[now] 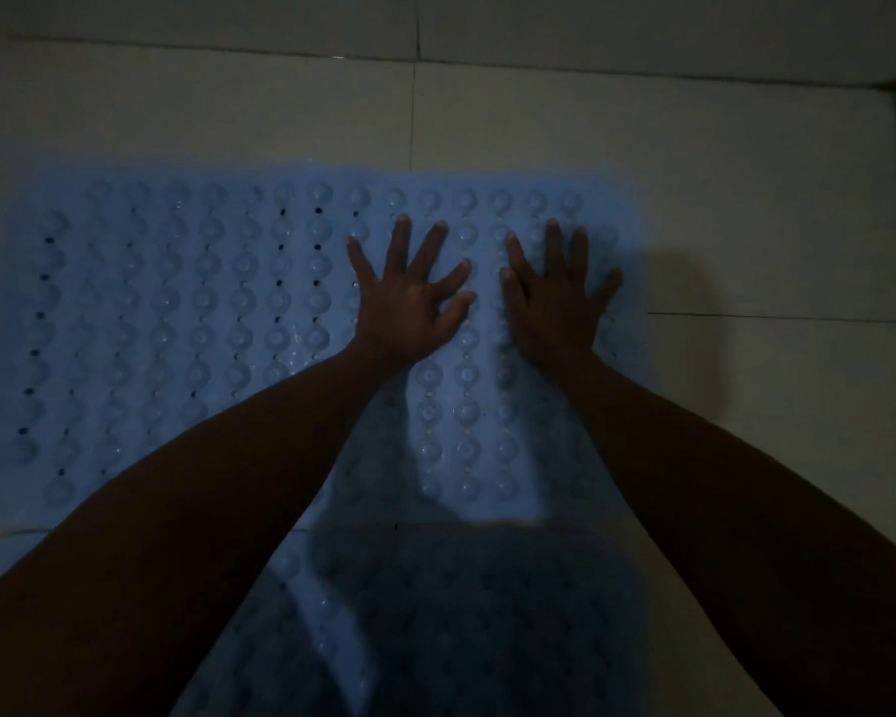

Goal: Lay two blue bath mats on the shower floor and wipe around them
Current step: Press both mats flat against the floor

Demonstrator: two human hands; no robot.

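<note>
The light was low and detail was poor throughout. A blue bath mat lay flat on the tiled shower floor, its long side running parallel to the far wall. Its upper face showed rows of round raised cups and small drain holes. A strip of bare tile was visible between the mat's far edge and the wall, and more bare tile between its right edge and the right-hand corner of the floor.

A second blue mat lay at the near edge of the floor, in deep shadow between the person's forearms. Its far edge met or slightly overlapped the near edge of the first mat; which of the two could not be determined.

The left hand rested palm down on the right half of the first mat, fingers spread and straight, grasping nothing. The right hand lay just beside it, nearer the mat's right edge, likewise flat with fingers splayed and nothing held. The two hands were close but not touching.
</note>
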